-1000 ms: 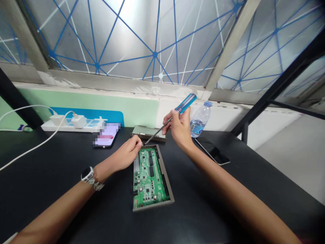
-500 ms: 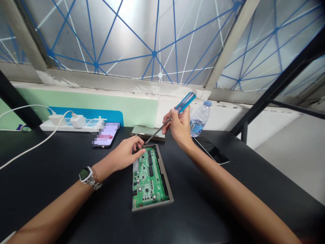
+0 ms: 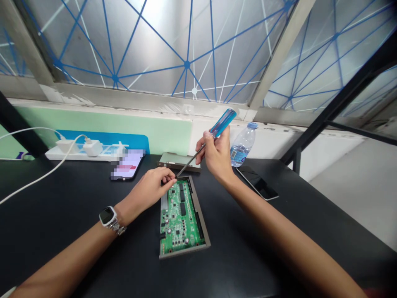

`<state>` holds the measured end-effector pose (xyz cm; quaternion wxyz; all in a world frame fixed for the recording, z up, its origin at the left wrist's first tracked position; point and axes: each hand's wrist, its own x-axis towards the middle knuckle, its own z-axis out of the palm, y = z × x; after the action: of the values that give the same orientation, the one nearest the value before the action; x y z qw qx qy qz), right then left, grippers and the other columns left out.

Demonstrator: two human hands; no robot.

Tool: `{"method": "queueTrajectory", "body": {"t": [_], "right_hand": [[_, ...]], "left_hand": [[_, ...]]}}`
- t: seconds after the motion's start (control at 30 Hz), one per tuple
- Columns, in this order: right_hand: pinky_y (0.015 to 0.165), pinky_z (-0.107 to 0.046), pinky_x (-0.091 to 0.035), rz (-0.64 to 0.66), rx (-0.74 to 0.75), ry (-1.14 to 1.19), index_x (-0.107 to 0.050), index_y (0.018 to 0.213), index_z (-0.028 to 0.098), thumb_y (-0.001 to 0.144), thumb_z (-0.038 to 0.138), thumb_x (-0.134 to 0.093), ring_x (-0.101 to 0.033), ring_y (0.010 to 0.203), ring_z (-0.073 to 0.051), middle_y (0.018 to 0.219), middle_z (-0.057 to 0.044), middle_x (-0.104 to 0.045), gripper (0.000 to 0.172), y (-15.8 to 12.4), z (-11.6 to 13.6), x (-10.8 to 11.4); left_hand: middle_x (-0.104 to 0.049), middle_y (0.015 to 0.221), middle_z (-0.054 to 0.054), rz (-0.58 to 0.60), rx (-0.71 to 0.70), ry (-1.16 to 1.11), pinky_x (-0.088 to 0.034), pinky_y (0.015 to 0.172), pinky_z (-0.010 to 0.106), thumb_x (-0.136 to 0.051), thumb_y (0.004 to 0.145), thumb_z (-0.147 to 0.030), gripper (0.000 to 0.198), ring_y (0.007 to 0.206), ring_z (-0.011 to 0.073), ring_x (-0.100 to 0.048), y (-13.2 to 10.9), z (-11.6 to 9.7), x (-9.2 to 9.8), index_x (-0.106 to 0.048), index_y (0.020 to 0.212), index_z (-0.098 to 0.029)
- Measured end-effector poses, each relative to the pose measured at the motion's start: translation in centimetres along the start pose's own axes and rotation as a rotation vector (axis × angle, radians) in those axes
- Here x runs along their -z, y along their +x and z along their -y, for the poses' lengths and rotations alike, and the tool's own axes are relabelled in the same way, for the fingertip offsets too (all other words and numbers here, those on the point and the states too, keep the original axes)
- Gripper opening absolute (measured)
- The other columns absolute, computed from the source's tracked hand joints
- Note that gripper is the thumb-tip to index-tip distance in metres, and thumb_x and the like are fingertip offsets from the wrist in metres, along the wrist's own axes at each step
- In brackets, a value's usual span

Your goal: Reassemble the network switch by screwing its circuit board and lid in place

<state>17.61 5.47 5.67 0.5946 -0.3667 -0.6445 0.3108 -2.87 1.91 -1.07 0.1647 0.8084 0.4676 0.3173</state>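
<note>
While the right hand (image 3: 218,155) grasps a screwdriver (image 3: 223,122), the left hand (image 3: 151,182) curls near its tip — hold cannot be told | circuit board (image 3: 176,223) mid-table | metal piece (image 3: 174,159) just behind; bottle (image 3: 243,145), dark-screened device (image 3: 257,181) right — phone (image 3: 128,165) left | tabletop (image 3: 248,256) spreads both sides, right edge slanting

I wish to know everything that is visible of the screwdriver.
The screwdriver has a glossy blue-and-clear handle, apparently plastic, and a thin, metal-looking shaft. The right hand grips it tilted, handle uppermost. The shaft slopes down toward the far end of the frame, beside the left hand; what its tip touches is unclear.
</note>
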Motion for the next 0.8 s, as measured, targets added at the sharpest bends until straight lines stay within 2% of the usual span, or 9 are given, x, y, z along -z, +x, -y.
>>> {"method": "queueTrajectory", "body": {"t": [0.17, 0.3, 0.47, 0.63, 0.8], "right_hand": [[0.034, -0.023, -0.038, 0.019, 0.037, 0.016, -0.030, 0.109, 0.030, 0.096, 0.052, -0.049, -0.054, 0.037, -0.009, 0.070, 0.007, -0.058, 0.031, -0.1, 0.4, -0.2], [0.035, -0.023, -0.038, 0.084, 0.039, 0.019, -0.034, 0.108, 0.029, 0.095, 0.055, -0.052, -0.055, 0.037, -0.009, 0.071, 0.006, -0.058, 0.034, 0.2, 0.9, -0.1], [0.038, -0.024, -0.041, 0.136, 0.068, -0.070, -0.039, 0.105, 0.028, 0.094, 0.059, -0.050, -0.055, 0.040, -0.009, 0.072, 0.004, -0.059, 0.035, 0.2, 1.9, 0.2], [0.041, -0.024, -0.043, 0.199, 0.028, -0.161, -0.038, 0.103, 0.028, 0.095, 0.057, -0.050, -0.057, 0.043, -0.010, 0.074, 0.003, -0.060, 0.033, 0.0, 2.1, 0.3], [0.042, -0.025, -0.044, 0.246, 0.019, -0.208, -0.036, 0.098, 0.027, 0.096, 0.054, -0.050, -0.058, 0.044, -0.011, 0.075, 0.003, -0.060, 0.030, -0.1, 1.9, 0.4]], "left_hand": [[-0.067, 0.085, 0.002, -0.011, -0.016, 0.018, -0.045, 0.069, 0.030, -0.058, 0.091, -0.025, 0.010, 0.076, 0.0176, -0.062, -0.1, -0.2, -0.2, -0.066, 0.090, -0.020], [-0.066, 0.082, 0.002, -0.006, -0.011, 0.009, -0.044, 0.067, 0.030, -0.059, 0.092, -0.028, 0.012, 0.074, 0.0170, -0.061, 0.2, -0.7, -0.8, -0.066, 0.088, -0.019], [-0.065, 0.081, 0.002, 0.003, -0.039, 0.013, -0.044, 0.066, 0.030, -0.060, 0.092, -0.030, 0.014, 0.073, 0.0177, -0.060, 1.2, -1.4, -1.3, -0.068, 0.089, -0.019], [-0.064, 0.087, 0.003, 0.030, -0.129, -0.054, -0.046, 0.071, 0.030, -0.057, 0.093, -0.031, 0.018, 0.079, 0.0178, -0.061, 2.7, -1.7, -0.8, -0.070, 0.090, -0.020], [-0.063, 0.091, 0.004, 0.007, -0.128, -0.099, -0.047, 0.074, 0.032, -0.059, 0.092, -0.032, 0.017, 0.083, 0.0189, -0.062, 3.4, -1.4, -1.1, -0.071, 0.088, -0.020]]}}
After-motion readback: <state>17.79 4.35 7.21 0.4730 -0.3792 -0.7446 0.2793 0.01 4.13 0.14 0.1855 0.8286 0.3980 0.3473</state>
